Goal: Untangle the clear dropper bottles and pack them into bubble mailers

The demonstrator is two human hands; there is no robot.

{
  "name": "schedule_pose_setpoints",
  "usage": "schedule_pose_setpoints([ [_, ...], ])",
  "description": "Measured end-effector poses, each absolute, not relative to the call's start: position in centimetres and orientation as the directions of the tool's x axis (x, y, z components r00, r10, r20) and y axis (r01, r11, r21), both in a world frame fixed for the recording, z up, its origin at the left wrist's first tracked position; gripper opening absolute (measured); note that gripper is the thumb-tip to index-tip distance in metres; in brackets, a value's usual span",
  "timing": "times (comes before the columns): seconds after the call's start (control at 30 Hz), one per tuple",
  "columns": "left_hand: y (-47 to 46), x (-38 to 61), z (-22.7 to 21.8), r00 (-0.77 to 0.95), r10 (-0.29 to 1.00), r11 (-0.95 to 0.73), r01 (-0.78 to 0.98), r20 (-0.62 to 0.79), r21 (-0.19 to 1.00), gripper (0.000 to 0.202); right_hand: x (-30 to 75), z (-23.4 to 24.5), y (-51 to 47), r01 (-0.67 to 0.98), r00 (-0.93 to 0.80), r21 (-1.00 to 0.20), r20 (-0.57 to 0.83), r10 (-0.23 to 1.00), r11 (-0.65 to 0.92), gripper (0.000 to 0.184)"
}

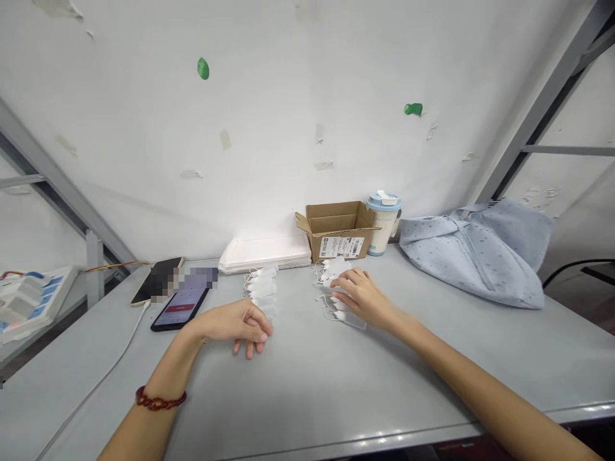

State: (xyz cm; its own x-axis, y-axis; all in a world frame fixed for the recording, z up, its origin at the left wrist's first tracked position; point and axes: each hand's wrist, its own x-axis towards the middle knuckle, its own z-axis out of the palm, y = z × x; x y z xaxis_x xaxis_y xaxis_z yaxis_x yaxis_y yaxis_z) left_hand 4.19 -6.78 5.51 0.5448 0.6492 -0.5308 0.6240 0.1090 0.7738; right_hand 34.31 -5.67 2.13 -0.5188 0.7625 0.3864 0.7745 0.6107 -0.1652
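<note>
Two rows of small white, translucent tag-like pieces with thin looped strings lie on the grey table. Beside the near end of the left row of tags (pixel 262 288) is my left hand (pixel 237 323), its fingers loosely bent and apart with nothing visible in them. My right hand (pixel 362 298) reaches over the right row of tags (pixel 353 319), palm down and fingers spread. Its fingertips are at the middle of that row, and I cannot tell whether they touch a piece. Part of the row is hidden under this hand.
Behind the rows stand a stack of white flat sheets (pixel 266 251), an open cardboard box (pixel 341 246) and a lidded cup (pixel 383 224). A blue cloth bag (pixel 466 256) lies at right. Two phones, one lit phone (pixel 180 307) and one dark phone (pixel 156 280), lie left beside a white cable (pixel 113 374).
</note>
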Motion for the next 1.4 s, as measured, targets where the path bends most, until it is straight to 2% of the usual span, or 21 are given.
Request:
schedule_pose_setpoints([
  [0.17,-6.7,4.0,5.7,0.559,0.676,0.068,0.602,-0.480,0.796,0.026,34.0,2.7,-6.1,0.743,-0.472,-0.244,0.468,0.747,0.623,0.018],
  [0.3,-6.8,4.4,6.0,0.573,0.700,0.063,0.545,-0.426,0.836,0.030,33.6,3.0,-6.8,0.666,-0.455,-0.352,0.507,0.732,0.658,0.018],
  [0.4,-6.8,5.2,6.0,0.543,0.765,0.074,0.458,-0.346,0.886,0.030,33.4,3.2,-7.4,0.600,-0.439,-0.441,0.517,0.735,0.668,0.018],
  [0.5,-7.2,6.6,5.8,0.501,0.819,0.089,0.371,-0.280,0.924,0.039,33.1,3.4,-7.9,0.528,-0.395,-0.577,0.483,0.781,0.623,0.020],
  [0.6,-7.7,8.0,5.3,0.526,0.808,0.079,0.352,-0.267,0.933,0.047,32.7,3.7,-8.5,0.442,-0.349,-0.716,0.417,0.839,0.540,0.024],
  [0.67,-8.0,8.7,4.9,0.553,0.790,0.061,0.359,-0.265,0.931,0.044,32.4,3.9,-8.9,0.408,-0.333,-0.761,0.390,0.858,0.505,0.023],
  [0.83,-8.2,9.2,4.8,0.545,0.803,0.015,0.386,-0.241,0.922,0.032,32.1,4.1,-9.3,0.394,-0.306,-0.785,0.378,0.874,0.478,0.022],
  [1.13,-8.4,9.8,5.0,0.378,0.916,0.035,0.255,-0.133,0.966,0.032,32.0,3.9,-9.4,0.378,-0.288,-0.787,0.400,0.870,0.487,0.020],
  [1.4,-8.6,9.8,4.9,0.424,0.900,0.019,0.188,-0.099,0.982,0.031,32.0,3.7,-9.4,0.343,-0.279,-0.808,0.399,0.873,0.479,0.021],
])
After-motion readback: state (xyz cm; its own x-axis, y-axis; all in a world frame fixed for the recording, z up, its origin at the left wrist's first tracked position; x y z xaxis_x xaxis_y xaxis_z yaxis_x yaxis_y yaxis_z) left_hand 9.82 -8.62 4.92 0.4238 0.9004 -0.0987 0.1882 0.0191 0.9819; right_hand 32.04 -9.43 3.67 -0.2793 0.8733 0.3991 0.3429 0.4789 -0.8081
